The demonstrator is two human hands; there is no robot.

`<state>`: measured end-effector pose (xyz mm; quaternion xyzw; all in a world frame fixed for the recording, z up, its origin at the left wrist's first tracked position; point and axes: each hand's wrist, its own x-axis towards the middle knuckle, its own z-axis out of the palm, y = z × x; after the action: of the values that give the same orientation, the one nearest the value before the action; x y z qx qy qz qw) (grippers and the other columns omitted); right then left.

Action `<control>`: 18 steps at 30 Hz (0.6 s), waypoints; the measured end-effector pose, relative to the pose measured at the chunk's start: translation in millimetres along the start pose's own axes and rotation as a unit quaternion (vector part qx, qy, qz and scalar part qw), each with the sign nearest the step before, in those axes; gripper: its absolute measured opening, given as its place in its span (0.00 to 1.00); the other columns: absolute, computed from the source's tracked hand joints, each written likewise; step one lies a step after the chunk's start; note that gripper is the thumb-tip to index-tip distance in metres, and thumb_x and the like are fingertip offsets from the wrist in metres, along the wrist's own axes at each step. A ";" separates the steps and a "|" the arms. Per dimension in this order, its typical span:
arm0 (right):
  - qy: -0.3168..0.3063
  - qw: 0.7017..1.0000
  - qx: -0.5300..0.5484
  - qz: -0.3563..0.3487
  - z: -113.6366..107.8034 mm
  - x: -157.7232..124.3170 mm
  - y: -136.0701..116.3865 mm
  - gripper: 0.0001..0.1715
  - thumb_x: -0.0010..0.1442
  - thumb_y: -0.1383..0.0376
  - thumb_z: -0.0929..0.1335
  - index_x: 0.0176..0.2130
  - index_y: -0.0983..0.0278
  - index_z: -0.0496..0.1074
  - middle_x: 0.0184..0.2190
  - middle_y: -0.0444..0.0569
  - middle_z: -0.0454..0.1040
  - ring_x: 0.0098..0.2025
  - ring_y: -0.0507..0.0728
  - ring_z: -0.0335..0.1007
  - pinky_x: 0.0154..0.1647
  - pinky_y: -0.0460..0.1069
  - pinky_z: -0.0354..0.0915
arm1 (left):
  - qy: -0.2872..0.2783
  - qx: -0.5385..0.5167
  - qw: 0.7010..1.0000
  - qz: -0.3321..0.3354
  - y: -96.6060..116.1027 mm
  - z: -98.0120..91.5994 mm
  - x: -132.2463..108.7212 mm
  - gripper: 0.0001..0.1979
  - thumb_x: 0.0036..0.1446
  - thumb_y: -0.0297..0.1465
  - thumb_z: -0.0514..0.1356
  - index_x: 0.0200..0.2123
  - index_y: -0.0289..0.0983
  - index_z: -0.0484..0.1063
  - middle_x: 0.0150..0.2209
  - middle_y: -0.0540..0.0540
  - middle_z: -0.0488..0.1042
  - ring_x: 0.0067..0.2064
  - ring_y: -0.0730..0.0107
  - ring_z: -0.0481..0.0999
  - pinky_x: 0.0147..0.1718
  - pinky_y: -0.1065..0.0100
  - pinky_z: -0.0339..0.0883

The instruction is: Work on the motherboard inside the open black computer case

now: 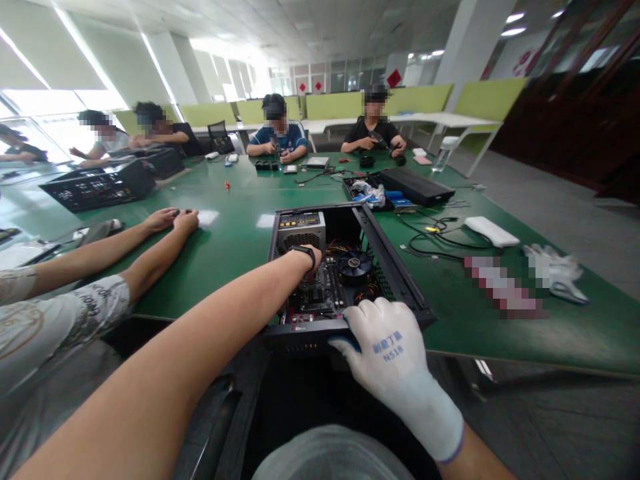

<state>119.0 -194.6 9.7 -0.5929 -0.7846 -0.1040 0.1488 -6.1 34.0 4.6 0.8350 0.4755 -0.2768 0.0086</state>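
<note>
R hand (387, 337), in white work glove, is clamped on near wall of open PC case (397, 263): fingers hooked over the rim, thumb against outer face. L hand (315, 259), bare w/ dark wristband (304, 253), is down inside the case just beside the PSU (303, 230); fingertips hidden, so can't tell if pinching or spread.

Case lies open side up at table's (225, 250) near edge, approx mid. Inside: PSU at far L corner, mobo (327, 290) w/ CPU fan (355, 265) to R of L hand, some coloured wires.

Toward table's R edge: blurred red-white packet (505, 287), spare white glove(s) (557, 272) near it, white oblong item (491, 231), black cables (435, 237). Beyond the case, toward far R corner: black panel (415, 185), w/ blue-and-white gloves (373, 195) just L of it. Clear bottle (443, 155) nr far R corner.

L along near edge: co-worker's hands (175, 219) held close together. Farther L, another PC case (103, 183). At far edge: 2 ppl, blue top (285, 139) and black top (360, 130), both handling small dark items.
</note>
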 end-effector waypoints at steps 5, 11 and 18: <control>0.001 1.000 -0.001 0.000 1.2 0.0 0.0 0.18 0.57 0.49 0.70 0.38 0.59 0.71 0.33 0.49 0.70 0.37 0.60 0.60 0.36 0.54 0.43 | 0.030 -0.082 0.996 -0.014 -0.9 6.4 8.8 0.28 0.35 0.40 0.75 0.41 0.31 0.80 0.42 0.33 0.80 0.47 0.49 0.78 0.48 0.60 0.71; 0.000 1.000 -0.014 -0.002 0.0 0.1 -0.7 0.19 0.58 0.47 0.69 0.38 0.59 0.71 0.32 0.50 0.71 0.36 0.60 0.59 0.35 0.54 0.43 | 0.100 -0.211 0.971 -0.056 -1.6 12.6 8.8 0.19 0.42 0.41 0.72 0.31 0.32 0.78 0.29 0.41 0.79 0.48 0.53 0.75 0.52 0.62 0.66; 0.000 1.000 -0.017 -0.002 -0.7 0.3 -1.1 0.19 0.58 0.48 0.69 0.36 0.60 0.71 0.32 0.50 0.70 0.36 0.59 0.59 0.35 0.54 0.42 | 0.100 -0.217 0.969 -0.059 -2.0 12.1 13.5 0.17 0.45 0.40 0.71 0.30 0.31 0.78 0.28 0.44 0.78 0.47 0.56 0.75 0.51 0.65 0.65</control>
<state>117.9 -194.9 10.5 -0.5942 -0.7836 -0.1175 0.1382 -7.9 42.4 -11.5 0.8069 0.5714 -0.0819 0.1256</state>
